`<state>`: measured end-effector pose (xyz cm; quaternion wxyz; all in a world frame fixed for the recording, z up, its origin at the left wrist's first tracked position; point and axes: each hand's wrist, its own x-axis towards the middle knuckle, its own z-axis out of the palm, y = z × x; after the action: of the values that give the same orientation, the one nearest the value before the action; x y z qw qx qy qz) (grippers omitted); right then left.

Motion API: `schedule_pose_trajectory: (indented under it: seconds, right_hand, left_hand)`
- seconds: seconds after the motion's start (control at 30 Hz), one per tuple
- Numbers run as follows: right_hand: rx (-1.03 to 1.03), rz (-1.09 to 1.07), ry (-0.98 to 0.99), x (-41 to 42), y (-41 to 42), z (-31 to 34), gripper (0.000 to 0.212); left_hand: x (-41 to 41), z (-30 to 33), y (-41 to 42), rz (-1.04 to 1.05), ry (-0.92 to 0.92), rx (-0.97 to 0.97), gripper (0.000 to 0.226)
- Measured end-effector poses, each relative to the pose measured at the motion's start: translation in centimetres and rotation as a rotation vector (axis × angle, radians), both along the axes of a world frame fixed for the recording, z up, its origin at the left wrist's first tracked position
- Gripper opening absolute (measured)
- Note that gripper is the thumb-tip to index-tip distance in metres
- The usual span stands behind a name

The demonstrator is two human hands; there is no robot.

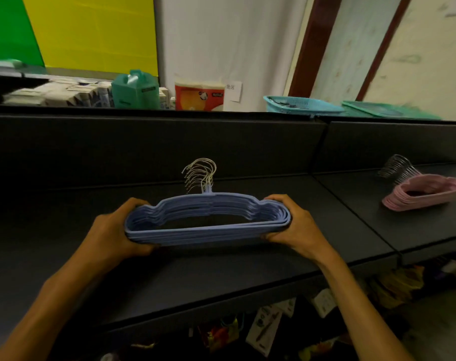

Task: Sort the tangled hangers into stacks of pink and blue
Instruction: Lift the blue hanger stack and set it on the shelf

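A stack of several blue hangers (pixel 208 231) with metal hooks pointing away from me sits over the middle of the black shelf (pixel 221 272). My left hand (pixel 109 230) grips the stack's left end and my right hand (pixel 297 225) grips its right end, fingers curled round the edges. A stack of pink hangers (pixel 425 195) lies on the adjoining shelf at the right, apart from both hands, with its hooks at the back left.
The shelf's black back panel (pixel 143 147) rises behind the stacks. Above it stand a teal container (pixel 135 89), a red and white package (pixel 199 96), a teal basket (pixel 300 106) and boxes. Packaged goods hang below the shelf's front edge.
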<state>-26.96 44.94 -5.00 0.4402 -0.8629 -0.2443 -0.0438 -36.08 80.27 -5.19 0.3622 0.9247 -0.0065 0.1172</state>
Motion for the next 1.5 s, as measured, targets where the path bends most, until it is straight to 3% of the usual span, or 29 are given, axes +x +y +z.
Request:
schedule_pose_trajectory:
  seconds: [0.47, 1.1, 1.5]
  right_hand:
    - [0.014, -0.224, 0.062, -5.3, -12.5, 1.5, 0.066]
    - [0.04, -0.469, -0.044, -12.0, -49.4, 1.6, 0.066]
    - [0.047, -0.558, -0.037, -6.7, -66.9, 0.0, 0.066]
  left_hand:
    - [3.1, 1.3, -10.9, -0.246, -0.052, 0.052, 0.073]
    - [6.3, 1.7, -49.0, -0.572, -0.089, -0.081, 0.065]
    - [15.7, 0.0, -67.5, -0.685, -0.079, -0.07, 0.068]
